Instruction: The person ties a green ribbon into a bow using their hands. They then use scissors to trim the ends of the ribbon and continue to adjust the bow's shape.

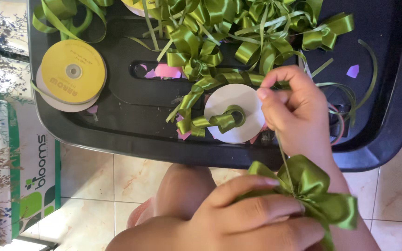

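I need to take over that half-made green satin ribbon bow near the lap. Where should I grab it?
Pinch the green satin bow at its gathered centre knot, coming from the right, open side. The left hand covers its left loops, and the right hand holds a thin strand rising from the knot, so avoid the top.

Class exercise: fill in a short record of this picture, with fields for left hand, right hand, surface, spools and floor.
Left hand: grips a green ribbon bow.
Right hand: pinches a thin green strand running up from the bow.
Surface: black plastic chair with a pile of finished bows.
Spools: yellow spool at left; white spool with ribbon through its hole.
Floor: beige tiles.
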